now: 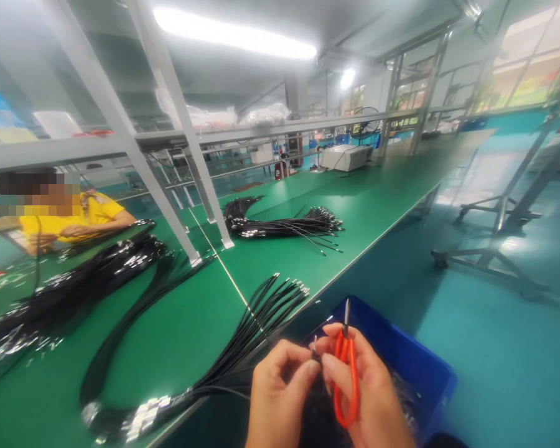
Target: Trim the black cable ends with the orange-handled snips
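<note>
My left hand (282,389) pinches the end of a black cable (314,353), its pale tip poking up between my fingers. Close against it, my right hand (368,386) is closed around red-handled scissors (354,379), their blades pointing up. My right thumb and forefinger also meet near the cable's end; whether they touch it I cannot tell. Left of my hands, a bundle of black cables (116,336) curves over the green table (177,336), its fanned ends (280,305) lying at the table edge.
Below my hands is a blue bin (429,364) with dark contents. More black cable bundles (280,227) lie across the table, with a larger pile (74,286) at left. Metal shelf posts (182,124) rise from it. A person in yellow (98,214) sits opposite. A wheeled stand (490,249) is at right.
</note>
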The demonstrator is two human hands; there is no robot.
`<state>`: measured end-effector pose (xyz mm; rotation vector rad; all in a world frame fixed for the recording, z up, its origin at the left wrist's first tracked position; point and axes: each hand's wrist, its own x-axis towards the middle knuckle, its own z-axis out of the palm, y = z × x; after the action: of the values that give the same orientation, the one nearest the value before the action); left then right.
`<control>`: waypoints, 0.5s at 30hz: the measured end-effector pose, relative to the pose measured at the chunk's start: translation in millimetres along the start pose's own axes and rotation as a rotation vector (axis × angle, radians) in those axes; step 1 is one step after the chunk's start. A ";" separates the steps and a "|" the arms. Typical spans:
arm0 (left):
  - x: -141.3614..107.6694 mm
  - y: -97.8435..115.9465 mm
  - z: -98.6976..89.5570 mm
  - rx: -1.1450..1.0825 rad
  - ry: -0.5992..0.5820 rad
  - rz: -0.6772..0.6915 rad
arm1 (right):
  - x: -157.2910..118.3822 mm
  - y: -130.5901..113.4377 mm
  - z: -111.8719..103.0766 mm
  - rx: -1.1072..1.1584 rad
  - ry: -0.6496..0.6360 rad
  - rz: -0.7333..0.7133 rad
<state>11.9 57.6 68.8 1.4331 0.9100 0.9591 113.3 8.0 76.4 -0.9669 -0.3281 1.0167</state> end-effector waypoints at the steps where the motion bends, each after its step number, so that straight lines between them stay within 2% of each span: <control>1: -0.3 0.2 -0.1 -0.011 -0.008 -0.007 | 1.1 -1.2 -0.5 -0.005 -0.003 0.012; 9: -1.7 2.2 0.8 0.104 -0.015 0.007 | -0.2 -7.7 7.6 -0.174 0.027 -0.089; 15: -1.8 1.6 2.4 0.173 0.004 0.015 | -2.1 -1.5 3.8 -0.283 0.058 -0.184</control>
<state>13.5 54.9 70.1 1.5862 1.0061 0.9121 110.7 8.0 80.2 -1.1953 -0.5132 0.7853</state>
